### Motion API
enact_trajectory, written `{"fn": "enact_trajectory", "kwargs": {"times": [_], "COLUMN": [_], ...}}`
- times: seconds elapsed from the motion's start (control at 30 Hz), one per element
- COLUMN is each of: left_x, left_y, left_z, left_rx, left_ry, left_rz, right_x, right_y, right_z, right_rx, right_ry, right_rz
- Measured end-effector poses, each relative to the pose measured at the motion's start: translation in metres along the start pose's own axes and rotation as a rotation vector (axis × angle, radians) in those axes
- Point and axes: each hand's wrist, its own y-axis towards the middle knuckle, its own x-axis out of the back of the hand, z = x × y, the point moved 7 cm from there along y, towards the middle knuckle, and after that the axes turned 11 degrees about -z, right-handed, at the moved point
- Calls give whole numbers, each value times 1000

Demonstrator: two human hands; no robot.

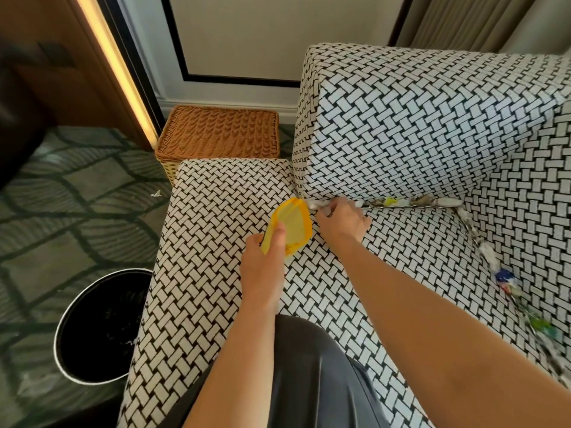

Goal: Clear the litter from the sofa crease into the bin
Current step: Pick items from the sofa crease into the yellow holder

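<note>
- Scooping stage: left hand (262, 267) grips the yellow dustpan (293, 225) beside the sofa crease (369, 205).
- Right hand (343, 219) curls its fingers (326, 211) at the litter (390, 201) wedged there; can't tell if they've pinched any.
- Next: drag the scraps into the pan, then tip it into the bin (99, 310).

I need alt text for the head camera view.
The right hand pinches litter in the crease of a patterned sofa; the left hand holds a yellow dustpan beside it. A black bin stands on the carpet nearby.

Dk grey smooth garment (312, 375), bare forearms (414, 295).
</note>
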Motion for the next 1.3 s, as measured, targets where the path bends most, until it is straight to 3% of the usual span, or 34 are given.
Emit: {"fn": "enact_trajectory", "kwargs": {"times": [0.17,0.37,0.5,0.7,0.83,0.93,1.03,1.13,1.3], "left_x": [-1,6,5,3,2,-3,-7,-10,-18], "left_y": [-5,-18,-30,-47,-38,-35,-27,-18,-6], "left_z": [-3,-10,-18,-32,-25,-24,-20,-15,-6], "left_rx": [-95,-173,-257,-368,-331,-355,-347,-322,-283], "left_ry": [52,136,357,468,463,469,446,439,458], "left_rz": [24,30,58,94,56,69,66,47,48], "right_x": [16,67,117,124,106,71,50,43,26], "right_y": [-20,-67,-84,-89,-79,-71,-65,-45,-3], "right_z": [-12,-28,0,17,-19,-56,-72,-56,-48], "right_rx": [10,-311,-181,35,-63,-119,-18,133,38], "right_ry": [294,869,1025,793,784,468,137,8,-53], "right_rz": [35,136,170,152,13,93,96,76,132]}}
